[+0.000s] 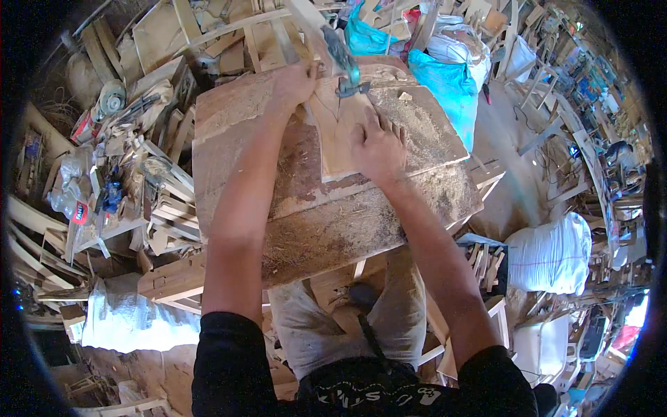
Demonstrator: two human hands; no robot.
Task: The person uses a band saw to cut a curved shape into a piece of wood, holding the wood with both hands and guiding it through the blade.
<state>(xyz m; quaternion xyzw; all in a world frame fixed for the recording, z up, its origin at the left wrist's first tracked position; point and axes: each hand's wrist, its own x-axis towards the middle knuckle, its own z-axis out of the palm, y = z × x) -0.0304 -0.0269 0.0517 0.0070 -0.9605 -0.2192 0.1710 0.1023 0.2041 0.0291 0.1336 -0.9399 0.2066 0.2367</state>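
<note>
Head view: a pale wooden board (379, 128) lies on the sawdust-covered workbench (333, 222), its long axis running away from the person. A teal jigsaw (344, 66) stands at the board's far edge, just beyond the left hand (292, 83), which is the nearer one; whether that hand grips the saw or rests beside it cannot be told. The right hand (379, 146) presses flat on the board, fingers spread, nearer the person than the saw. Both arms reach forward, nearly straight.
</note>
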